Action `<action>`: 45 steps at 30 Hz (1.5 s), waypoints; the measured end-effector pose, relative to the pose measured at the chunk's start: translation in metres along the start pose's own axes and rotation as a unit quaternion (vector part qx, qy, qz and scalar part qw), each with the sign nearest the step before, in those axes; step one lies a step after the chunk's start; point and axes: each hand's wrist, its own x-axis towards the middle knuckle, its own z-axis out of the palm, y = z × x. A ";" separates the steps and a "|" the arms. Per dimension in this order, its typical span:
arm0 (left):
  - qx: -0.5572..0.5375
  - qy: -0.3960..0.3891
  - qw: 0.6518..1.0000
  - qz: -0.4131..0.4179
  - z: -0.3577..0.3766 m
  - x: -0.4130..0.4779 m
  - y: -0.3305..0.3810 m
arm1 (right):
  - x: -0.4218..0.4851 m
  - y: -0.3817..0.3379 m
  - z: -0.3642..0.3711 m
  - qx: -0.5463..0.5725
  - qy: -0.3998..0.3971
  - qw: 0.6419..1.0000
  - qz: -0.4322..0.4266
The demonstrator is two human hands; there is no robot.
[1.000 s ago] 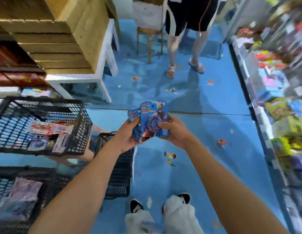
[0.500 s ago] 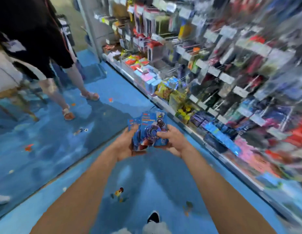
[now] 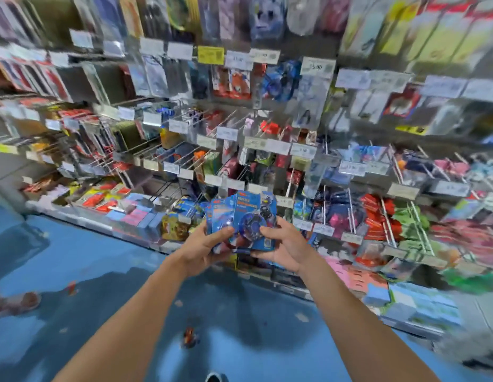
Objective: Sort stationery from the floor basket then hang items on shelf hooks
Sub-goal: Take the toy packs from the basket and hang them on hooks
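A small stack of blue blister packs (image 3: 245, 219) is held upright in front of me at mid-frame. My left hand (image 3: 204, 248) grips the stack's left side with the thumb across the front. My right hand (image 3: 285, 246) grips its right lower edge, thumb on the front. Behind the packs rises the hook wall (image 3: 267, 150), with rows of metal hooks, white price tags and hanging packets. The view is motion-blurred. The floor basket is out of view.
A low shelf ledge (image 3: 124, 230) with boxed goods runs along the foot of the hook wall. Blue floor (image 3: 102, 299) with small scraps lies below my arms. A person's sandalled foot (image 3: 25, 300) shows at the left edge.
My view has swung right from the baskets and the standing person to face the hook wall. Both hands keep the same hold on the blue packs.
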 end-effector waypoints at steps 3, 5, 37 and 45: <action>0.019 -0.033 0.999 -0.005 -0.002 0.048 0.039 | 0.032 -0.032 0.002 0.043 0.038 0.998 -0.019; 0.023 -0.044 0.999 -0.011 -0.005 0.080 0.060 | 0.050 -0.052 0.005 0.061 0.068 0.995 -0.028; 0.263 -0.118 0.939 0.189 -0.003 0.240 0.293 | 0.189 -0.242 -0.043 -0.122 0.111 0.969 -0.183; 0.352 -0.247 0.885 0.181 -0.023 0.234 0.352 | 0.206 -0.248 -0.044 -0.134 0.204 0.954 -0.176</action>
